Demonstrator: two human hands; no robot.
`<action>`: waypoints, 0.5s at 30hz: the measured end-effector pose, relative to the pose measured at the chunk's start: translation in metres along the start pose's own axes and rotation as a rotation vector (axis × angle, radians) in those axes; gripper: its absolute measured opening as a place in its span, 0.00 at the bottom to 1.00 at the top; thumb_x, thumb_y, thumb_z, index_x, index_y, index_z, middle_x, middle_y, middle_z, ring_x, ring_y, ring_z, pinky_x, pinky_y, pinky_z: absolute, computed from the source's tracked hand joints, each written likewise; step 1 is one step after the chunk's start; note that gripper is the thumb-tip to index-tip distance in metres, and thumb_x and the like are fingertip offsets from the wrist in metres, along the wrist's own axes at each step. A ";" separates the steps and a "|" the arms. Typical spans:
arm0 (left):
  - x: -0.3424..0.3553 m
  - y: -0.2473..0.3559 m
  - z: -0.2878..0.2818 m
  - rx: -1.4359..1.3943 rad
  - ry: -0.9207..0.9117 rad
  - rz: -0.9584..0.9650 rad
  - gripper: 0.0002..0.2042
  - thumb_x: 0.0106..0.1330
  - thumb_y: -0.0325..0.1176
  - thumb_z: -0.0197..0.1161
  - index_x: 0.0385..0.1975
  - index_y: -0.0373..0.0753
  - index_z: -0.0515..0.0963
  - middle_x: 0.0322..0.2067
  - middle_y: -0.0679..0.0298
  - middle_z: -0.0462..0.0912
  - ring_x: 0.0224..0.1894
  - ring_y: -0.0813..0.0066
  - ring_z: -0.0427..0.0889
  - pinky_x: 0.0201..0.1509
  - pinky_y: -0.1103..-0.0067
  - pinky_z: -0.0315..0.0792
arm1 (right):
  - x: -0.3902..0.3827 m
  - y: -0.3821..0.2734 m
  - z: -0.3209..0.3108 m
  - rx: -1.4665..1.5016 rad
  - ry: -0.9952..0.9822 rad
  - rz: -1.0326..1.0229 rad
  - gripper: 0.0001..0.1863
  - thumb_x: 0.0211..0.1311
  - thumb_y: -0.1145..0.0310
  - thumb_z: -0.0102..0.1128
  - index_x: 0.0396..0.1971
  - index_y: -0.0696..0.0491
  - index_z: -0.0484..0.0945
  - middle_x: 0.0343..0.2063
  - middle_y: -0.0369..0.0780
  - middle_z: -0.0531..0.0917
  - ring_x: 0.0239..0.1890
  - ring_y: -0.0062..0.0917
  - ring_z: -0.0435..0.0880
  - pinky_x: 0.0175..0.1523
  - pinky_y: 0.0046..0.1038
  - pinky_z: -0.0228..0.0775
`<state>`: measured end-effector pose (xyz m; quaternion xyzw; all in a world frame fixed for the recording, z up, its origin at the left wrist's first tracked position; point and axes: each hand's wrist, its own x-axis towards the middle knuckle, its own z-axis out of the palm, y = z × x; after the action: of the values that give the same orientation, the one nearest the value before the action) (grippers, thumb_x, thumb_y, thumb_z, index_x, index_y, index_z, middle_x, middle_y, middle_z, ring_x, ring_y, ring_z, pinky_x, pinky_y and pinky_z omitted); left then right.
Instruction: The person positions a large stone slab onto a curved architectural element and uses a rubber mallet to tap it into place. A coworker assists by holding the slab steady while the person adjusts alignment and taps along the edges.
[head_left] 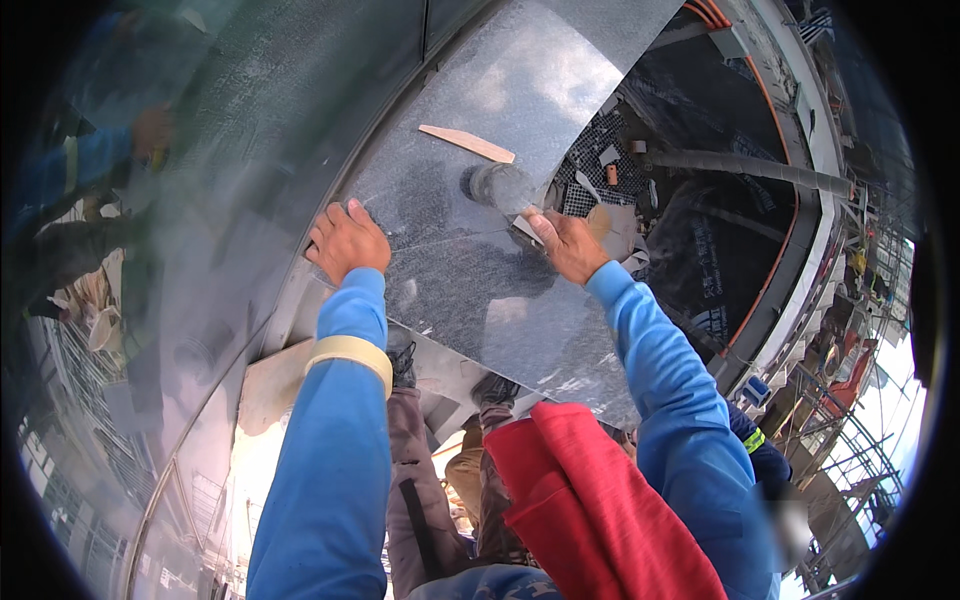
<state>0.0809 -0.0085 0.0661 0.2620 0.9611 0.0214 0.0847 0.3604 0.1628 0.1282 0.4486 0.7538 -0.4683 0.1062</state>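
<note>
A grey metal sheet spans the space before me, its surface reflecting light. My left hand rests at the sheet's left edge beside the glass, thumb spread from its bent fingers, holding nothing I can see. Near the right edge, my right hand is closed on the handle of a mallet. The mallet's pale cylindrical head, slightly blurred and dark at one end, is over the sheet. Beyond it lies a thin wooden strip. A yellowish tape roll circles my left sleeve.
Tall reflective glass rises along the left. Past the sheet's right edge opens a dark recess with debris, a pipe and orange conduit. Red cloth hangs by my right arm. Another person's dark sleeve and scaffolding appear at right.
</note>
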 end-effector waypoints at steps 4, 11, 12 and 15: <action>-0.001 -0.001 0.001 -0.001 0.004 -0.006 0.20 0.80 0.48 0.43 0.51 0.39 0.77 0.52 0.54 0.79 0.56 0.53 0.76 0.57 0.53 0.64 | -0.007 -0.006 0.000 0.111 0.028 -0.104 0.42 0.77 0.33 0.40 0.32 0.63 0.80 0.20 0.51 0.78 0.24 0.38 0.80 0.38 0.44 0.75; 0.001 0.000 -0.001 -0.005 -0.027 -0.027 0.21 0.80 0.48 0.42 0.53 0.39 0.76 0.54 0.54 0.79 0.58 0.54 0.75 0.59 0.54 0.64 | 0.006 -0.015 -0.006 -0.041 -0.045 0.039 0.44 0.77 0.33 0.38 0.37 0.66 0.81 0.20 0.50 0.78 0.26 0.37 0.81 0.38 0.42 0.74; 0.000 0.001 -0.002 0.003 -0.033 -0.024 0.21 0.80 0.49 0.42 0.53 0.39 0.75 0.54 0.54 0.79 0.59 0.54 0.75 0.60 0.54 0.64 | 0.001 -0.018 -0.011 -0.004 -0.012 0.003 0.44 0.77 0.33 0.38 0.37 0.66 0.81 0.20 0.49 0.78 0.26 0.37 0.81 0.38 0.42 0.74; -0.001 0.002 -0.002 0.002 -0.054 -0.034 0.22 0.80 0.49 0.42 0.54 0.38 0.75 0.54 0.54 0.79 0.58 0.54 0.75 0.60 0.54 0.65 | -0.005 -0.029 -0.038 0.074 0.146 -0.109 0.45 0.77 0.32 0.36 0.41 0.65 0.81 0.20 0.47 0.79 0.25 0.37 0.80 0.38 0.40 0.74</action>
<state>0.0824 -0.0069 0.0679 0.2463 0.9628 0.0119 0.1106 0.3507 0.1857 0.1693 0.4435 0.7649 -0.4671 0.0085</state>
